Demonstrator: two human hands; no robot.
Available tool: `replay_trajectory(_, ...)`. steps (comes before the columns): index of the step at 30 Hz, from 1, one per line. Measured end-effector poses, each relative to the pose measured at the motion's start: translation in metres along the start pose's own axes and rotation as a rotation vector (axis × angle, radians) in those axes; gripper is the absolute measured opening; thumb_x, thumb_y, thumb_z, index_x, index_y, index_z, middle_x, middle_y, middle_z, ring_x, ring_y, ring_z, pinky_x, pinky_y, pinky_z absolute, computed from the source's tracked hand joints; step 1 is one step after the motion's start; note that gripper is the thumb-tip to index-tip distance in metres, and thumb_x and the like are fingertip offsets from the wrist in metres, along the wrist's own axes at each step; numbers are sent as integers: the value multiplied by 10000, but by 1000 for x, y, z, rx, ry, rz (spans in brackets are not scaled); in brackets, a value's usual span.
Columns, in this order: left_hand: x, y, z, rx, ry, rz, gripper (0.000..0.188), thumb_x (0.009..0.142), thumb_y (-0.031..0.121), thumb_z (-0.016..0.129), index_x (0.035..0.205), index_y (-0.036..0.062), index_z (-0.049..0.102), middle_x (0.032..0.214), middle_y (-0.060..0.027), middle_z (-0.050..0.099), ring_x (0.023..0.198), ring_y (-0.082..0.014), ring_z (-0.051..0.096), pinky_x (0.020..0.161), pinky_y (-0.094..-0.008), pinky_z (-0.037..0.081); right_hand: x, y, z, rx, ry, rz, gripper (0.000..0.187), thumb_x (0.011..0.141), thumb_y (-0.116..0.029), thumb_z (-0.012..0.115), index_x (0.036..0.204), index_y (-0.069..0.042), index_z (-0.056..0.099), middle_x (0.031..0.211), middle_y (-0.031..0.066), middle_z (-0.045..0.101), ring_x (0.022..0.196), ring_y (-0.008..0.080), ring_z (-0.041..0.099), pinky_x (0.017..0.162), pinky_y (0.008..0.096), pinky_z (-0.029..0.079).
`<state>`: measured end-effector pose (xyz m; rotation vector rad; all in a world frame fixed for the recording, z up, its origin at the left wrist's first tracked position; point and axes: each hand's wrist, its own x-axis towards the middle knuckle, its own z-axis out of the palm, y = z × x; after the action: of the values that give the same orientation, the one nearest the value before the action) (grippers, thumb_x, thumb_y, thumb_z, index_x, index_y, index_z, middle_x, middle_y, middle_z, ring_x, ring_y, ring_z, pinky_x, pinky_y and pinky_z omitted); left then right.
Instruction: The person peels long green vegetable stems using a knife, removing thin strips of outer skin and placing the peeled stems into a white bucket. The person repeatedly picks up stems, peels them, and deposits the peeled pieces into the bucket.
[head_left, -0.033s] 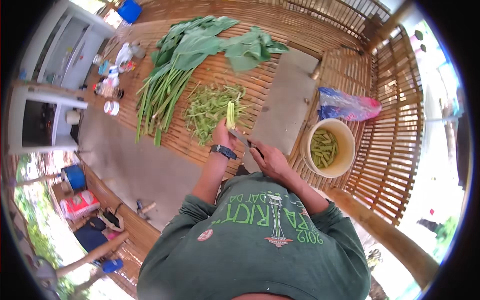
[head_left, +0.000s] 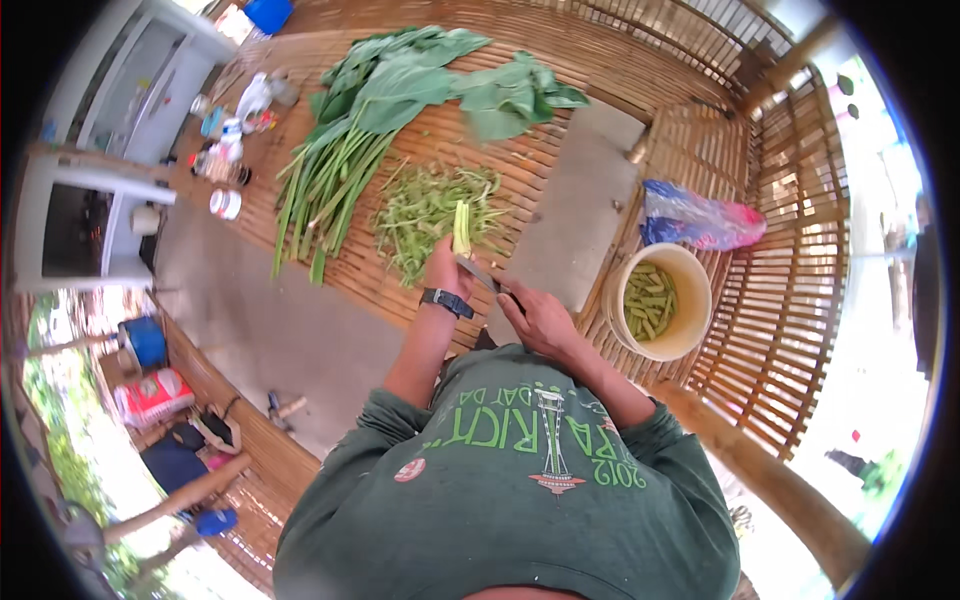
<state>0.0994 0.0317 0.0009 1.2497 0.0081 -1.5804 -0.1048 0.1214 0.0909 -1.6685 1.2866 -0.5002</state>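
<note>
My left hand [head_left: 447,270], with a dark watch on the wrist, is closed around a small bundle of pale green peeled stalks [head_left: 461,230] that point away from me. A knife [head_left: 480,274] is in my closed right hand [head_left: 541,322], its blade lying against the base of the bundle beside my left fingers. Just beyond, a heap of green peelings [head_left: 425,220] covers part of the bamboo-slat table [head_left: 520,165]. Long unpeeled stalks [head_left: 335,190] with broad green leaves [head_left: 405,90] lie behind and to the left of the heap.
To my right, a cream bucket [head_left: 690,310] holds cut green pieces [head_left: 648,300] on a slatted bench. Behind it lies a blue and pink plastic bag [head_left: 700,215]. Jars and bottles [head_left: 225,205] stand at the table's left end. A bamboo railing [head_left: 790,270] closes the right side.
The surroundings have shifted slightly in the picture, as the view turned a little. Both hands keep their grip, and the knife stays at the base of the stalks.
</note>
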Motion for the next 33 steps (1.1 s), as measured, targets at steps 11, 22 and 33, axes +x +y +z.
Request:
replay_trajectory(11,-15,71,-81,-191,135,135,234,1094,271,506,1113,65,616,911,-75,657,719,-199,637,621,-354,547,100,-47,84,-70,-87,-190,420,1078,-342,538,1404,-79,577,983,253,721,980,466,681,829,557,522)
replay_trajectory(22,-8,99,-107,-263,168,158,257,1087,245,530,1197,37,635,1009,-79,709,824,-189,699,682,-299,614,146,-74,92,-109,-259,-276,440,1074,-341,549,1433,-87,562,847,249,702,798,468,678,719,553,515)
replay_trajectory(33,-9,105,-88,-253,87,113,225,1081,238,548,1180,54,632,937,-64,693,740,-205,673,623,-325,570,155,-72,82,-57,-287,-224,441,1082,-302,545,1471,-96,541,926,232,707,862,441,682,773,503,522)
